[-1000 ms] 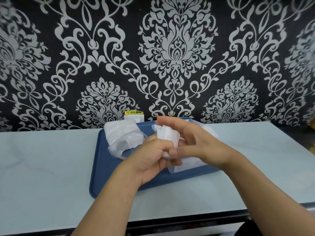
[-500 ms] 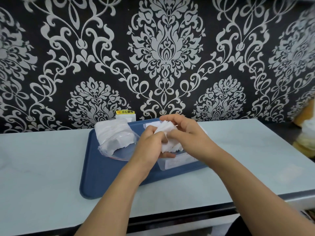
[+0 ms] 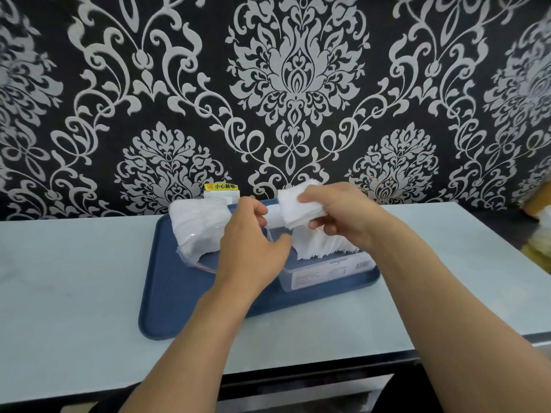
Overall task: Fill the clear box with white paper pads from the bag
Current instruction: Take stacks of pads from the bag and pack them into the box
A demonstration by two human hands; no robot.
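White paper pads (image 3: pixel 301 210), a small stack, sat pinched in the right hand (image 3: pixel 343 216) above the clear plastic box (image 3: pixel 328 271) on the blue tray (image 3: pixel 167 293). Left hand (image 3: pixel 253 248), fingers curled, held nothing I could make out; the clear plastic bag (image 3: pixel 196 234) lay just beside it.

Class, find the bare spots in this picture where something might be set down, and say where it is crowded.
Free: the pale tabletop left of the blue plastic tray, the tabletop right of it, and the tray's near-left floor. Crowded: the tray's far half, where the clear plastic bag of pads, the clear box, the left hand and the right hand meet.
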